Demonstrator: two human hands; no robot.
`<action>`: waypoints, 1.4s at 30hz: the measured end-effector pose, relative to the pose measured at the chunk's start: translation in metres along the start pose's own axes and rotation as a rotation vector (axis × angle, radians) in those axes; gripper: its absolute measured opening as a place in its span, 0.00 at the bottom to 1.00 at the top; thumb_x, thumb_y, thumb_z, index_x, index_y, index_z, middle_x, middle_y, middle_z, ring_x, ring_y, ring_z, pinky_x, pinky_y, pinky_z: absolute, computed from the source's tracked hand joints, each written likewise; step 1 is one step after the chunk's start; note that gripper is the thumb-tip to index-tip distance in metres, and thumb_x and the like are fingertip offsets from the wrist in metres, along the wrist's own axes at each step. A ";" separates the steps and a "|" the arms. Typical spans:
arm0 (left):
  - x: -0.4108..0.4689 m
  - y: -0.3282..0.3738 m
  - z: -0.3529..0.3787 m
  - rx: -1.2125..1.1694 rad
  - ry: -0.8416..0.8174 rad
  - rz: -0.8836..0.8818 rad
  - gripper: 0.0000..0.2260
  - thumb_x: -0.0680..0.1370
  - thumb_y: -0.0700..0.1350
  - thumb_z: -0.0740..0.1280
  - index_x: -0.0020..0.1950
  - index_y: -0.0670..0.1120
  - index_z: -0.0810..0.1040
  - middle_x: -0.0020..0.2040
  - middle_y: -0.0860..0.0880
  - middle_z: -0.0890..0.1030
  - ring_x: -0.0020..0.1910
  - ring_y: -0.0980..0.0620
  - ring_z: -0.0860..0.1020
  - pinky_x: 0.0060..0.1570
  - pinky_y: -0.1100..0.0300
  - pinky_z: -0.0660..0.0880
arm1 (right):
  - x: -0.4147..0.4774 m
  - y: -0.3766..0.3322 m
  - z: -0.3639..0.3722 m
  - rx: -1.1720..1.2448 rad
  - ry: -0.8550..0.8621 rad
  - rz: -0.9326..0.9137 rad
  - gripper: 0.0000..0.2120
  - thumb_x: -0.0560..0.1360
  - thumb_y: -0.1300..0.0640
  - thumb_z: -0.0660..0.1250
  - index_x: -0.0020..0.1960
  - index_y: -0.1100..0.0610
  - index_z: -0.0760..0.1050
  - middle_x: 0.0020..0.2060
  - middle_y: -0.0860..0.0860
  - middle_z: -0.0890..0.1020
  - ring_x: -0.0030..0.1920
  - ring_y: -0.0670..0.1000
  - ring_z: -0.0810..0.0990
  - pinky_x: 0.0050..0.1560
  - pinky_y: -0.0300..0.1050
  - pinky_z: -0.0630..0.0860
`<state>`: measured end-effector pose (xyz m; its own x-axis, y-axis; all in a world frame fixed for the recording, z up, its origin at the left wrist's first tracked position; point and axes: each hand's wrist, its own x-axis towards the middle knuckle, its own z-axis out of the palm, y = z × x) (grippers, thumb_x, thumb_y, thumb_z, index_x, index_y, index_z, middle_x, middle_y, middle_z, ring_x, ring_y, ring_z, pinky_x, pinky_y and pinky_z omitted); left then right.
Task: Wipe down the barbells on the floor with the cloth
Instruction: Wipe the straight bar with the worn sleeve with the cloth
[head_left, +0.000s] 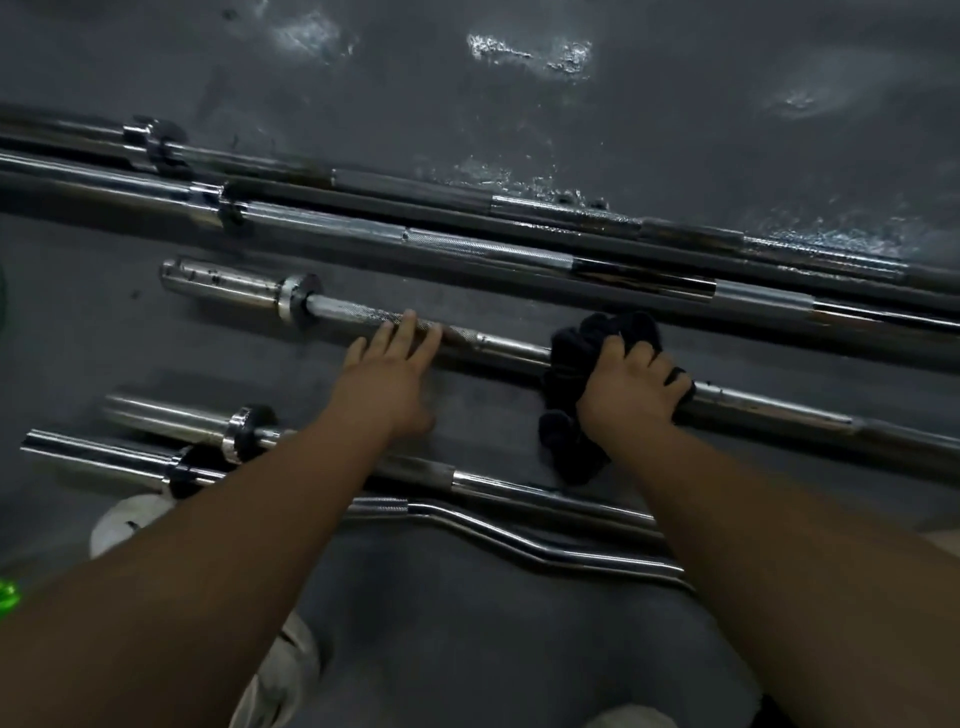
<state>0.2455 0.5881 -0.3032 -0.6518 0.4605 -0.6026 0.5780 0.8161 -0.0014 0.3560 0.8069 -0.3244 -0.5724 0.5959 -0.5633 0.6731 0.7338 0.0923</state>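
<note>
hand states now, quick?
Left hand: open, straight fingers resting on the middle barbell.
Right hand: closed on the black cloth, wrapped round the same barbell.

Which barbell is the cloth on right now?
The middle straight bar, whose sleeve ends left of centre. The right hand grips the black cloth round its shaft, and the left hand rests on its knurling.

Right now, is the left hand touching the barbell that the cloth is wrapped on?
Touching. The head view shows the left hand with straight fingers lying across the knurled shaft of the middle barbell, no gap visible.
</note>
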 end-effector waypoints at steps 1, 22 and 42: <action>0.001 -0.002 0.001 -0.007 0.017 0.011 0.49 0.70 0.58 0.70 0.80 0.56 0.40 0.80 0.47 0.38 0.79 0.45 0.44 0.76 0.46 0.48 | -0.001 0.003 0.002 0.005 0.027 0.011 0.34 0.73 0.53 0.68 0.75 0.54 0.57 0.69 0.61 0.65 0.71 0.65 0.61 0.71 0.65 0.56; 0.031 -0.001 0.030 0.025 0.189 0.009 0.44 0.68 0.57 0.65 0.79 0.47 0.49 0.79 0.41 0.51 0.78 0.40 0.45 0.75 0.41 0.41 | -0.008 -0.024 0.019 0.117 0.255 -0.173 0.32 0.65 0.44 0.68 0.67 0.53 0.70 0.58 0.57 0.75 0.60 0.61 0.72 0.61 0.55 0.64; 0.006 -0.031 0.034 -0.126 0.144 0.143 0.37 0.72 0.60 0.47 0.81 0.50 0.48 0.81 0.47 0.47 0.79 0.48 0.45 0.76 0.50 0.43 | -0.030 -0.123 0.029 0.226 0.245 -0.448 0.30 0.67 0.43 0.66 0.67 0.53 0.72 0.61 0.56 0.75 0.61 0.60 0.73 0.63 0.53 0.64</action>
<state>0.2405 0.5536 -0.3342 -0.6367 0.6121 -0.4691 0.6092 0.7721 0.1806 0.3041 0.6894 -0.3421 -0.8996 0.3203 -0.2969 0.4073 0.8606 -0.3057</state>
